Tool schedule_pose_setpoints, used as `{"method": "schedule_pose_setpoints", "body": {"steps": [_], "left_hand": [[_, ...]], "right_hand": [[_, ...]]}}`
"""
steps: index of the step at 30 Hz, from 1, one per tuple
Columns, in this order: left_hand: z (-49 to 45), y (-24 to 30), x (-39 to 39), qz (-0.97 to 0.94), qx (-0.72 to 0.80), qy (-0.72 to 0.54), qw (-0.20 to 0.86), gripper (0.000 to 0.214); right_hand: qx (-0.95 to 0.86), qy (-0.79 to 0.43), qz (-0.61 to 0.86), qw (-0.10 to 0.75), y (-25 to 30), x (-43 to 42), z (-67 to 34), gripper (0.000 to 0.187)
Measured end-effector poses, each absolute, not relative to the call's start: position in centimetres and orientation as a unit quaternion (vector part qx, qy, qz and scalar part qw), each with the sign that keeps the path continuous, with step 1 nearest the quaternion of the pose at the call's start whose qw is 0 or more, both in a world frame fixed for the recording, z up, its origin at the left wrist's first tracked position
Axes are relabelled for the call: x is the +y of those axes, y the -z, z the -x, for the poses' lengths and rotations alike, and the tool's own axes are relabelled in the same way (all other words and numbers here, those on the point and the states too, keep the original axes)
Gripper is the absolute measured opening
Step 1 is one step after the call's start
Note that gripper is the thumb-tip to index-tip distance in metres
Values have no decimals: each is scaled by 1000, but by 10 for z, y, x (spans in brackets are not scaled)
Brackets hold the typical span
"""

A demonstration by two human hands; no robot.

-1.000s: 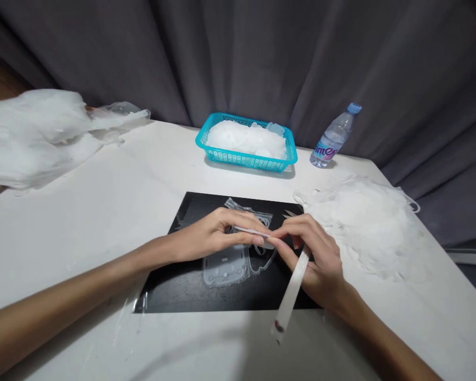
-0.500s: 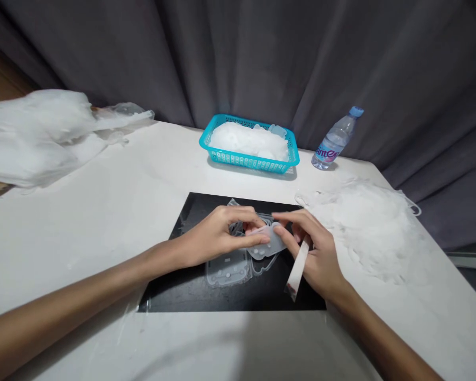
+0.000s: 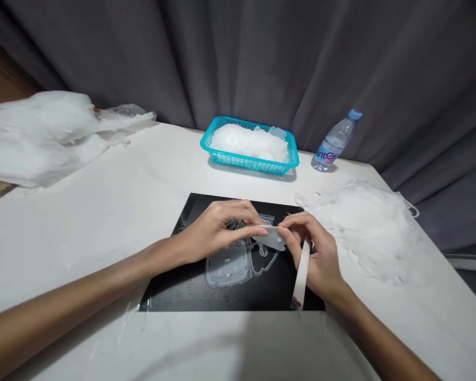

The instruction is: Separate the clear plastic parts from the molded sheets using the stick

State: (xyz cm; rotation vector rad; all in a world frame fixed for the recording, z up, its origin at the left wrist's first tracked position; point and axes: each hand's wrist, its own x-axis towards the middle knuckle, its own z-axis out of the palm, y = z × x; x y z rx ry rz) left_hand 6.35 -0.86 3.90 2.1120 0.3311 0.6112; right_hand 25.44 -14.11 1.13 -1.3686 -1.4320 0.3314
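My left hand point(image 3: 218, 228) pinches a small clear plastic piece point(image 3: 273, 238) above a black mat point(image 3: 182, 286). My right hand point(image 3: 315, 254) meets it from the right, fingertips pinched on the same piece, while also holding a flat white stick point(image 3: 301, 275) with a dark red tip that points down toward me. Under the hands lie a clear moulded plastic sheet with round studs point(image 3: 228, 267) and other clear scraps.
A turquoise basket point(image 3: 249, 157) full of clear plastic parts stands at the back of the white table. A water bottle point(image 3: 333, 143) stands to its right. A heap of clear plastic offcuts point(image 3: 365, 227) lies at right, white plastic bags point(image 3: 43, 132) at far left. Dark curtain behind.
The clear piece has been turned between both hands and now lies flatter. The white stick in my right hand swung from slanting left to nearly upright. The view shifted slightly.
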Motion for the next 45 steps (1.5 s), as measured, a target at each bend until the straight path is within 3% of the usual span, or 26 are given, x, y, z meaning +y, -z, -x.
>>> {"method": "schedule_pose_setpoints", "body": {"steps": [6,10,15,20,27,34,40,45], "left_hand": [[-64,-33,-11,-809,184,-207,519,24],[-64,-35,-13,-842,168,-214,465,19],[-64,-36,-15,-852,141,-235,446,13],[-64,-36,-15,-850,125,-252,446,16],[-65,-34,-15,-829,166,-250,471,15],[-67,-20,-13,-747,195,-216,598,25],[-66,-27,-11,-801,193,-212,526,21],[-64,-27,-10,-828,161,-242,480,18]], "right_hand": [[-564,-176,610,527,-8,-139,-263,7],[-616,-162,590,497,-11,-139,-261,30],[-636,-155,556,512,-13,-139,-254,12],[-626,-138,567,517,-15,-138,-255,6],[-604,-137,606,500,-19,-139,-259,7],[-510,-220,635,537,-12,-134,-269,14],[-601,-199,604,483,-17,-135,-271,32],[-627,-185,600,462,-18,-137,-265,13]]}}
